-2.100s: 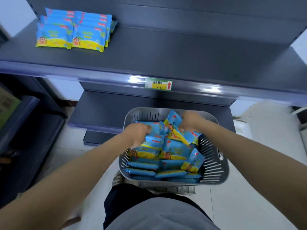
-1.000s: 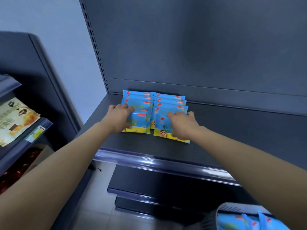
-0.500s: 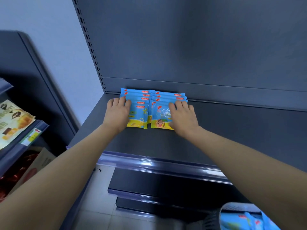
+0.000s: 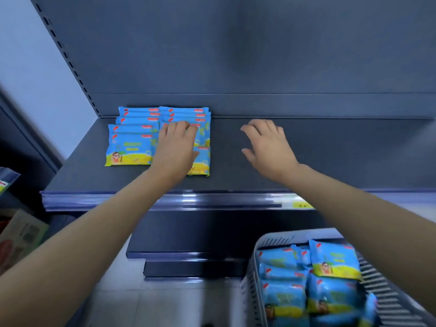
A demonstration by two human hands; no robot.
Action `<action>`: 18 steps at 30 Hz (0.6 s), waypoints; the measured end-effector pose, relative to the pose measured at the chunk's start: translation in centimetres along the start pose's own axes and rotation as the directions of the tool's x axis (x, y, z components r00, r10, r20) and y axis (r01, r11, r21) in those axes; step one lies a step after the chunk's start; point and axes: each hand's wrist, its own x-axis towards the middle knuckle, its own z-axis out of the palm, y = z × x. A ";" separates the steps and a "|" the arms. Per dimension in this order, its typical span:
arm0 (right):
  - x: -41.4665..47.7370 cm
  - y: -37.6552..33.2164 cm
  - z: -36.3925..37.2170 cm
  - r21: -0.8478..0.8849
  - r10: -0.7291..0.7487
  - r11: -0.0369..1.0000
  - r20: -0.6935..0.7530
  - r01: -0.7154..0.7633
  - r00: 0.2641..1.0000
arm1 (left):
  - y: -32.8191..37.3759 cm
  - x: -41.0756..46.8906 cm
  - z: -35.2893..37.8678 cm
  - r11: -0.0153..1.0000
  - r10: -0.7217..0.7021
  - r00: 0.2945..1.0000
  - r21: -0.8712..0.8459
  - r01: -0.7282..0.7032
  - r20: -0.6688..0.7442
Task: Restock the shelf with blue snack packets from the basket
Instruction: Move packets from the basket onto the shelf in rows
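Two overlapping rows of blue snack packets [image 4: 132, 142] lie at the left end of the dark shelf [image 4: 330, 156], running back to the rear panel. My left hand [image 4: 175, 147] rests flat on the right row, fingers straight. Over bare shelf to the right of the packets, my right hand [image 4: 266, 145] hovers with relaxed, spread fingers and holds nothing. The grey slatted basket [image 4: 389, 300] sits at the lower right, below the shelf, with several more blue packets [image 4: 330, 263] inside.
The shelf's front rail [image 4: 212, 200] carries a yellow price tag [image 4: 302, 205]. Lower shelves [image 4: 188, 253] step out beneath it. A neighbouring rack with other packaged goods [image 4: 21, 232] stands at the left edge. Pale tiled floor [image 4: 165, 303] lies below.
My right hand has lifted off the right row and moved right over bare shelf. My left hand has shifted from the left row onto the right row. The view dropped, showing more basket.
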 end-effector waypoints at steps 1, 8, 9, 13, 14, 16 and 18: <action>-1.4 1.0 -0.5 -0.002 0.003 1.000 -0.019 -0.003 1.000 | 2.3 -0.3 -0.4 0.998 0.044 0.999 -0.032 -0.044 -0.013; -12.9 8.7 -1.6 0.012 0.000 1.000 -0.054 0.000 0.999 | 17.4 -4.6 0.6 0.946 0.259 0.966 -0.206 -0.250 0.014; -14.7 9.8 -1.0 0.017 -0.008 1.000 -0.030 0.009 1.000 | 19.1 -5.7 1.3 0.940 0.269 0.961 -0.236 -0.246 0.070; -20.8 13.6 1.6 0.038 -0.012 0.999 0.175 0.005 0.984 | 23.8 -9.6 5.5 0.926 0.343 0.883 -0.274 -0.260 0.320; -22.0 14.4 2.4 0.018 0.003 1.000 0.279 -0.008 0.960 | 24.6 -10.4 6.4 0.923 0.360 0.849 -0.281 -0.263 0.388; -24.0 15.8 4.1 -0.024 0.031 0.999 0.460 -0.023 0.887 | 25.8 -11.9 8.4 0.924 0.369 0.767 -0.294 -0.244 0.524; -25.4 16.9 5.5 -0.046 0.043 0.999 0.563 -0.021 0.825 | 26.4 -13.2 10.1 0.934 0.353 0.690 -0.277 -0.224 0.633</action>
